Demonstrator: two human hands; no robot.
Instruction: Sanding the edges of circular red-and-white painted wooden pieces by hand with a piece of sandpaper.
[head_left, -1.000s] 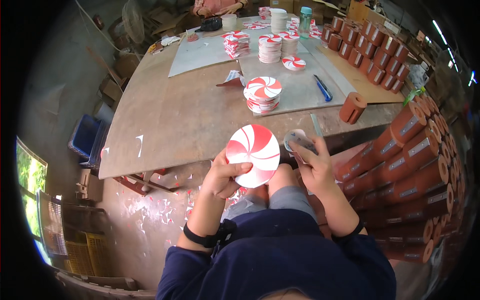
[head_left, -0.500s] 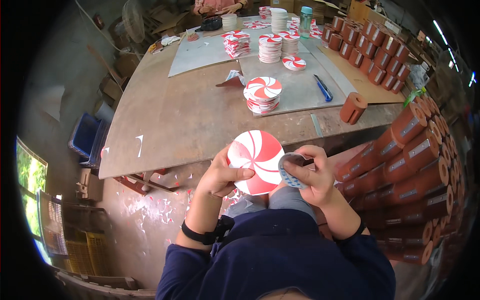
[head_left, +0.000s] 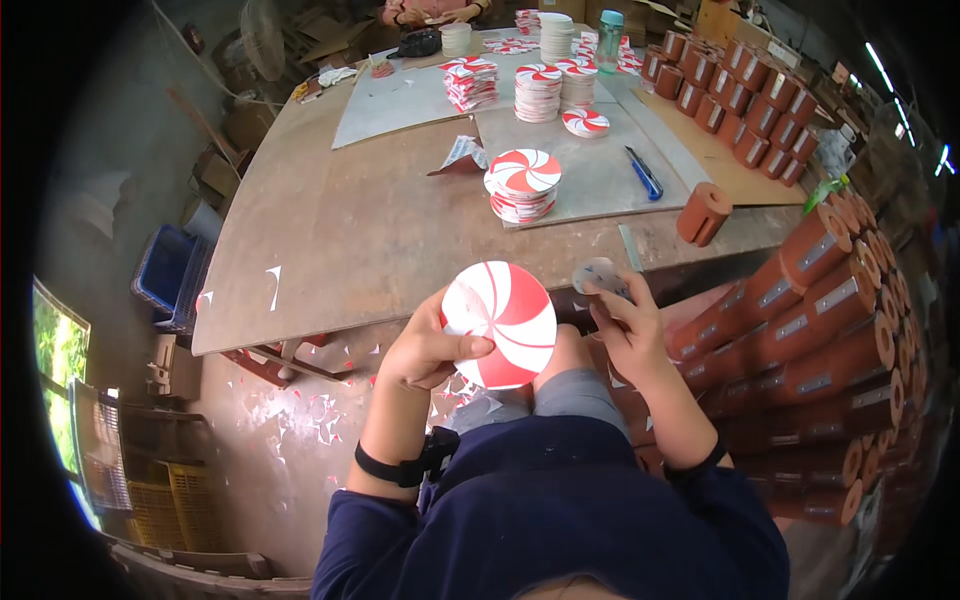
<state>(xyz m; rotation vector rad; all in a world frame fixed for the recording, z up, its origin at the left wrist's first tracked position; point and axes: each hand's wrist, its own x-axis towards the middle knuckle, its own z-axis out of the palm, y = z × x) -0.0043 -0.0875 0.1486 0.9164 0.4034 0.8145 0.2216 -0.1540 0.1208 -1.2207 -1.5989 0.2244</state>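
Head view: our left hand (head_left: 425, 345) is pinching the red-white swirl disc (head_left: 500, 322) by its rim, face up over our lap, prob. keeping the face clear. Right hand (head_left: 625, 325) is closing fingers on a small grey pad (head_left: 598, 274), just beside the disc, near the bench (head_left: 350, 240) edge.

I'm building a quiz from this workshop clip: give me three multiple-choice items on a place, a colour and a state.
1. Where is the blue utility knife?
A on the grey board on the table
B on the floor
C in the right hand

2. What colours is the disc in the left hand?
A green and yellow
B red and white
C plain black

3. What is the right hand doing?
A hanging empty
B gripping the bottle
C holding a small grey pad

Key: 1 A, it lies on the board; 2 B, swirl pattern; 3 C, fingers pinch it.
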